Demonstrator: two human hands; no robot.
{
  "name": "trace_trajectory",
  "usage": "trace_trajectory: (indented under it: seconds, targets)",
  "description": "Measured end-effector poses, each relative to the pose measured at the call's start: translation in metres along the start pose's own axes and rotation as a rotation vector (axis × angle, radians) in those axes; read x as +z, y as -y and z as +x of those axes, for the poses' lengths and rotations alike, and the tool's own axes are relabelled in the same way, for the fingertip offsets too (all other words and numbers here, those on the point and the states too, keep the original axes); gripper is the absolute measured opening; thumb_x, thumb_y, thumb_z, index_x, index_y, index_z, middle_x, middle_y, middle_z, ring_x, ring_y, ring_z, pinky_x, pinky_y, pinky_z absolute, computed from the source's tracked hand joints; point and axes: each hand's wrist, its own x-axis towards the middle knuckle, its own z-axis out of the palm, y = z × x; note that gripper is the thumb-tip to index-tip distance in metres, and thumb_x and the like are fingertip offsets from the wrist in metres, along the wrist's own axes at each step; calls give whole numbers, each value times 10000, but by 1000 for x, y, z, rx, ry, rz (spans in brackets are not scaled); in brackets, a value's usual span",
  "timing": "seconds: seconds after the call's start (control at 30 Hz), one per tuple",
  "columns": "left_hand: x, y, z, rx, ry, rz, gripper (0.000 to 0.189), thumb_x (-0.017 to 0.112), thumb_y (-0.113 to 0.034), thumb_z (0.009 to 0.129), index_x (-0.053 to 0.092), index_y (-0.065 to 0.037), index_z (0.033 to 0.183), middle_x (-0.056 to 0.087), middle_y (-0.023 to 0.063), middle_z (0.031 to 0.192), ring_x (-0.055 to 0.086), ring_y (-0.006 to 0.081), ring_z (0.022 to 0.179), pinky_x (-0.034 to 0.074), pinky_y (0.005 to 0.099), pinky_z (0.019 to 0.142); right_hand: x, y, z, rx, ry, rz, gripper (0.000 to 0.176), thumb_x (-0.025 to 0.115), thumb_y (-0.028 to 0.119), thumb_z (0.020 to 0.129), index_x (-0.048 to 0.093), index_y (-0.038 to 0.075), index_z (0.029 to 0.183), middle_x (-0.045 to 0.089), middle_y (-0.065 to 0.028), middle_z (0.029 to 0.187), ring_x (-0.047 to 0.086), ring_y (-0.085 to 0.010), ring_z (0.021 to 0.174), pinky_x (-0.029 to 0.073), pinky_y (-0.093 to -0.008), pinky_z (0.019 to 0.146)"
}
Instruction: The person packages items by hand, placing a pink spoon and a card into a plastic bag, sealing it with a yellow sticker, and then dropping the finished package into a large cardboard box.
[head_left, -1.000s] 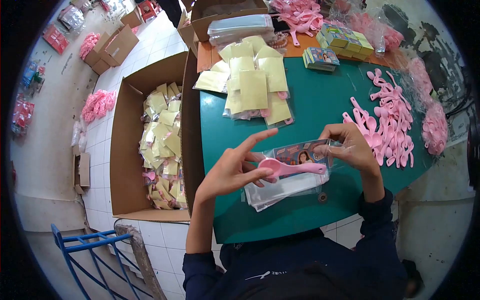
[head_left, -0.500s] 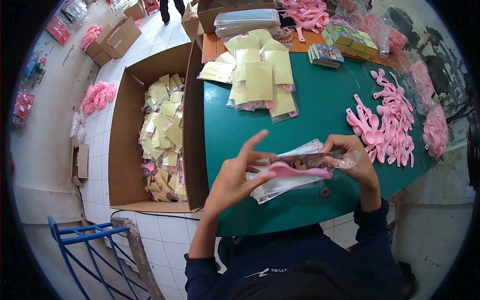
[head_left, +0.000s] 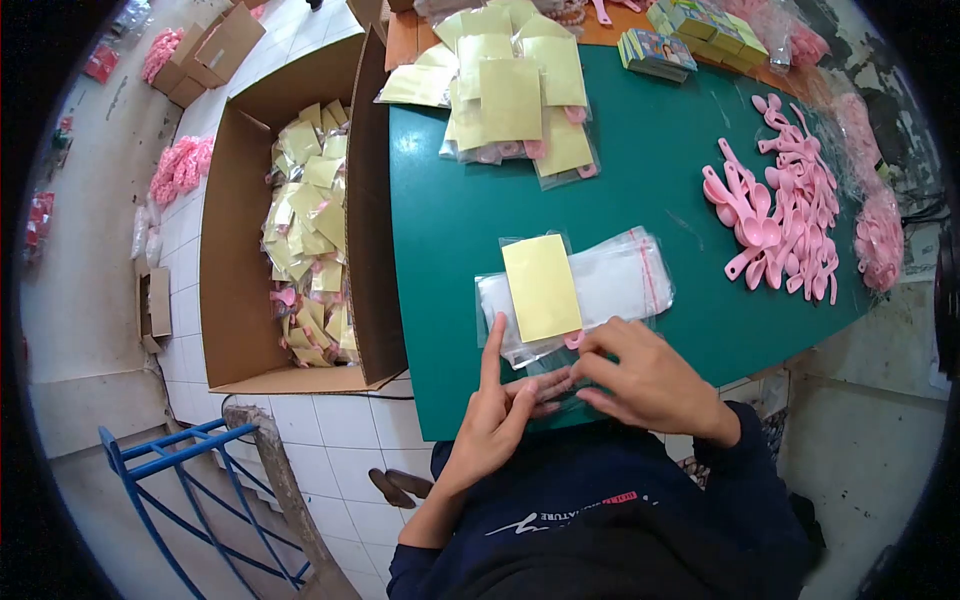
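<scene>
A clear packet (head_left: 541, 288) lies yellow card up on the green table (head_left: 450, 230), near the front edge. A bit of pink spoon shows at its lower end. My left hand (head_left: 497, 412) and my right hand (head_left: 645, 385) meet at that lower end. Their fingertips pinch and press the packet's flap against the table. My left index finger points up along the packet's left side. The packet rests on a stack of empty clear bags (head_left: 625, 272).
Loose pink spoons (head_left: 785, 215) are heaped at the right of the table. Filled yellow packets (head_left: 510, 95) and printed cards (head_left: 655, 50) lie at the far side. An open cardboard box (head_left: 225, 250) full of packets stands on the floor at the left, with a blue metal frame (head_left: 180, 495) below.
The packet with the pink spoon was held up between both hands; now it lies turned over, yellow side up, on the table. Both hands have come down to its near end.
</scene>
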Motion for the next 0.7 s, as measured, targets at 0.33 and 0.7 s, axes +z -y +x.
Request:
trace_trajectory:
  seconds: [0.33,0.7]
  targets:
    - [-10,-12,-38,-110,-81,179,554,343,-43,968,84,-64,1457,623,194,1050,639,220,928,538,337,807,36,26,0,-49,-42,-17,233,705,131,710,561,78,886,497,-68,888,502,-240,841,385,-353,707]
    - [-2,0,-21,20,-86,51,596,428,-51,955,129,-108,1467,654,118,917,619,106,816,494,238,736,33,28,3,-51,-125,-110,220,699,121,699,549,58,848,479,-70,830,509,-249,835,385,-369,704]
